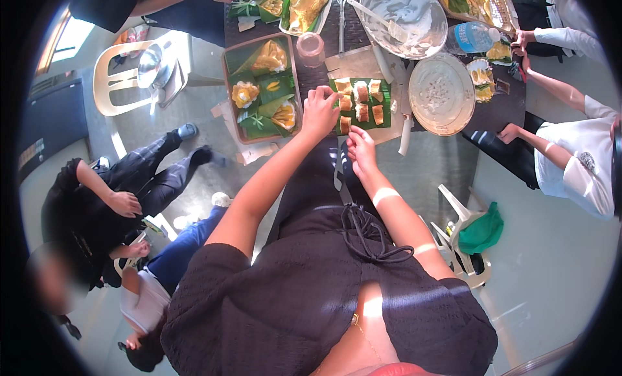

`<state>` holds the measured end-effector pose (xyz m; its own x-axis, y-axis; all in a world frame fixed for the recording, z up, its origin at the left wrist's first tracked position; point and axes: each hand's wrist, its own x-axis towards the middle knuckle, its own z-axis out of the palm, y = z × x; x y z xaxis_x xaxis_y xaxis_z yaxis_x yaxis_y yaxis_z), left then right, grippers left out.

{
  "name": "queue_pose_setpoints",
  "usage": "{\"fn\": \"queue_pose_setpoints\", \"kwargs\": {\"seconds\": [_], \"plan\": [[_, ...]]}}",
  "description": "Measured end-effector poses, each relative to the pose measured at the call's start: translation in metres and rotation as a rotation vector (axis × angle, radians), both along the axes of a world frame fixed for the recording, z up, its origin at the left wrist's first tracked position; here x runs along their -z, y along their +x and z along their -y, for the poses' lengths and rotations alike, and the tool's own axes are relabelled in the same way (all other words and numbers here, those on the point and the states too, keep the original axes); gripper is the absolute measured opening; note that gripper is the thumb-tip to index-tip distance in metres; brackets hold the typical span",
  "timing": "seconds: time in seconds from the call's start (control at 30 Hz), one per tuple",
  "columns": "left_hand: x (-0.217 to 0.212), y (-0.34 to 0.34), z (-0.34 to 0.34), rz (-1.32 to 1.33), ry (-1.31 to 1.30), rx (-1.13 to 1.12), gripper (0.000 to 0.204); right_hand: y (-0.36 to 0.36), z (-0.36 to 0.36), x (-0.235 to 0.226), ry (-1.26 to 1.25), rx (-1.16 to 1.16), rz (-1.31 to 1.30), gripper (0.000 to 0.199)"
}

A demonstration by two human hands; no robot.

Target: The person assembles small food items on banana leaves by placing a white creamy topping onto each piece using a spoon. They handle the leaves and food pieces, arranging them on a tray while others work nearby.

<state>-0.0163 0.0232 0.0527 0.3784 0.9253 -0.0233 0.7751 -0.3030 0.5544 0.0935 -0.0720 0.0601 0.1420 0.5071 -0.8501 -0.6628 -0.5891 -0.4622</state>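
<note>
Several golden-brown slices (361, 92) with white cream lie in rows on a dark green banana leaf (382, 121) at the table's near edge. My left hand (322, 109) is at the leaf's left side, fingers curled down close to the left row of slices; whatever is under the fingertips is hidden. At the leaf's lower edge is my right hand (362, 149), its thumb and fingers pinched together beside the nearest slice (345, 125). Whether that pinch grips the slice is too small to tell.
Left of the leaf stands a leaf-lined tray (228, 84) with folded yellow pastries. A knife (406, 133), a cream-smeared round container (442, 94), a metal bowl (433, 47) of cream, a glass jar (310, 50) and a water bottle (473, 36) surround it. Other people's hands reach the table's far side and right.
</note>
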Motion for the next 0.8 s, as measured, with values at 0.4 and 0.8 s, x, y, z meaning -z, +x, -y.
{"fn": "queue_pose_setpoints", "kwargs": {"seconds": [0.4, 0.8], "plan": [[0.007, 0.004, -0.014, -0.099, 0.037, 0.139, 0.042, -0.014, -0.044, 0.015, -0.01, 0.099, -0.108, 0.008], [0.013, 0.005, -0.013, -0.138, 0.136, 0.205, 0.043, -0.014, -0.047, 0.022, 0.012, 0.161, -0.17, 0.003]]}}
